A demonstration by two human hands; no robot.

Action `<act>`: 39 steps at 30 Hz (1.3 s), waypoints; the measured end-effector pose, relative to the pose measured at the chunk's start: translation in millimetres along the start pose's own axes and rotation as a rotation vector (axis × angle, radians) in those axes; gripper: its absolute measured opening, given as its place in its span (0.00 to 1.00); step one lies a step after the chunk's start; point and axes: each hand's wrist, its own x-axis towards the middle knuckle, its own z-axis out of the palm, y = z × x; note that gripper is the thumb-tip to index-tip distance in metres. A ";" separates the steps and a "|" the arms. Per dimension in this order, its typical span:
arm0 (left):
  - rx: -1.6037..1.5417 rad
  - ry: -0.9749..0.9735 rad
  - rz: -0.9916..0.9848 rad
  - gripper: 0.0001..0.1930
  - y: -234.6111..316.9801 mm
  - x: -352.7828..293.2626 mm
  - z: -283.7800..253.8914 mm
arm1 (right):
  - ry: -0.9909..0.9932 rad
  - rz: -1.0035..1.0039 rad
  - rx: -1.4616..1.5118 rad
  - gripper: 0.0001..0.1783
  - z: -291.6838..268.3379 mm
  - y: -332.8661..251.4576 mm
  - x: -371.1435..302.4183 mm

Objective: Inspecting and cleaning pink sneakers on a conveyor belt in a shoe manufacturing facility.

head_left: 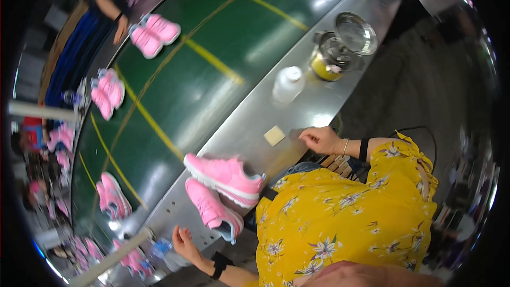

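Two pink sneakers with white soles lie side by side on the metal ledge. The upper sneaker point(223, 172) is turned on its side, and the lower sneaker point(212, 207) shows its grey-blue lining. My left hand point(186, 244) is near the lower sneaker's heel, apart from it, fingers loosely bent and spread, holding nothing. Over the ledge's near edge is my right hand point(321, 139), its fingers curled together; whatever may be in them is hidden. Close to it lies a small cream-coloured square pad point(274, 136).
A white plastic bottle point(288, 84) and a yellow-and-metal pot point(326, 61) with its round lid point(356, 33) raised stand farther along the ledge. Beyond runs a green conveyor belt point(212, 69) carrying several pink shoe pairs point(154, 34). Another person's hand point(121, 29) hangs at its far side.
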 end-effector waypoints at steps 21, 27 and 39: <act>0.253 -0.124 0.268 0.17 113.9 -8.6 16.7 | 0.972 0.320 -0.346 0.09 -214.9 183.5 50.7; 0.309 -0.152 0.298 0.17 110.2 -0.9 17.9 | 0.814 0.288 -0.583 0.08 -228.5 208.8 71.9; 0.291 -0.188 0.190 0.18 110.7 -3.0 41.7 | 0.798 0.327 -0.560 0.09 -256.0 202.3 83.7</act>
